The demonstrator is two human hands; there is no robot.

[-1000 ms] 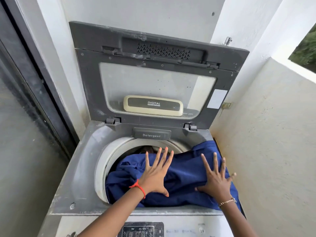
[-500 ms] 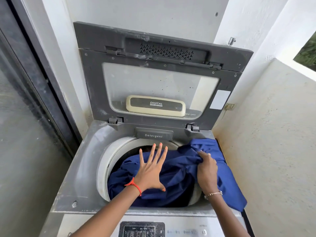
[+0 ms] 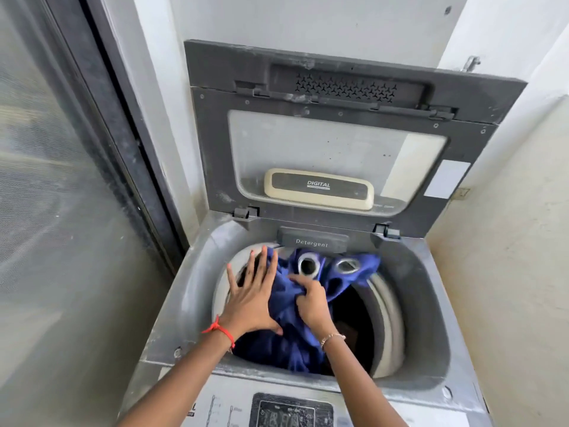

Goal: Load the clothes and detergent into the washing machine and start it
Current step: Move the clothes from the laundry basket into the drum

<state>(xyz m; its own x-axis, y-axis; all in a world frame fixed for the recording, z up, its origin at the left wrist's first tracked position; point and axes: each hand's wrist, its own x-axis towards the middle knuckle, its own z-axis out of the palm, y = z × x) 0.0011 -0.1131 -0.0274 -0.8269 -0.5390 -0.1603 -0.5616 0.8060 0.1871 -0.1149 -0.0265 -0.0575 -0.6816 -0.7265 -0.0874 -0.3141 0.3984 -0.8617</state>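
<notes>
Lid badge [image 3: 318,188]: I read "DIGITAL"; small print below too blurred.
Drawer flap [image 3: 312,242]: "Detergent".
Front display [image 3: 289,414]: digits, can't read 'em.

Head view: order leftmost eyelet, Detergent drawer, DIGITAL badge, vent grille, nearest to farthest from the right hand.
1. Leftmost eyelet, in the blue cloth just beyond the right hand.
2. Detergent drawer, at the tub's back rim.
3. DIGITAL badge, low on the lid.
4. Vent grille, top of lid.

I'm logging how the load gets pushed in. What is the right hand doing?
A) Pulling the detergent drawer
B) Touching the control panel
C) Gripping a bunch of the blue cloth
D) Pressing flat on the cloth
C: the right hand has its fingers curled round a bunch of the blue cloth, while the left hand lies flat.
</notes>
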